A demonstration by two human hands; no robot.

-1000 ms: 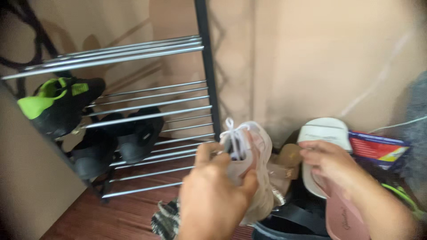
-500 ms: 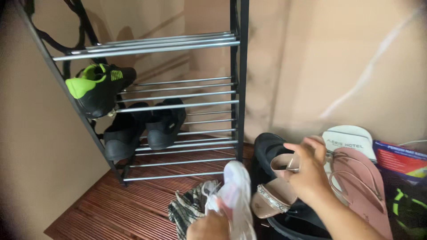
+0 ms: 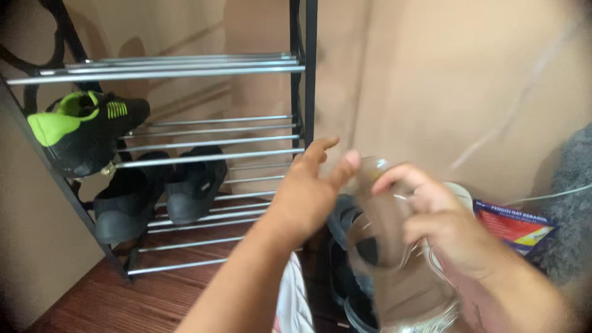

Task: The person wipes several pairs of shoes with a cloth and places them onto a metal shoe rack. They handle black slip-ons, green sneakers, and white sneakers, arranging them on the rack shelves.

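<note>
My right hand (image 3: 447, 231) is closed on a pale beige heeled sandal (image 3: 385, 246), held up in front of the wall and blurred by motion. Beside the sandal's top, my left hand (image 3: 308, 185) has its fingers spread, its fingertips close to or just touching it, and holds nothing. A white sneaker (image 3: 293, 302) lies low under my left forearm. Dark shoes (image 3: 345, 246) sit on the floor behind the sandal.
A black-framed shoe rack (image 3: 305, 92) with silver bars stands at left. It holds a black and green sneaker (image 3: 80, 129) and two black shoes (image 3: 154, 197). A red and blue packet (image 3: 515, 225) and a grey fuzzy thing (image 3: 573, 197) lie at right, over a brown ribbed floor (image 3: 123, 302).
My left hand has let go of the white sneaker and risen with fingers apart. My right hand has lifted the beige sandal off the pile.
</note>
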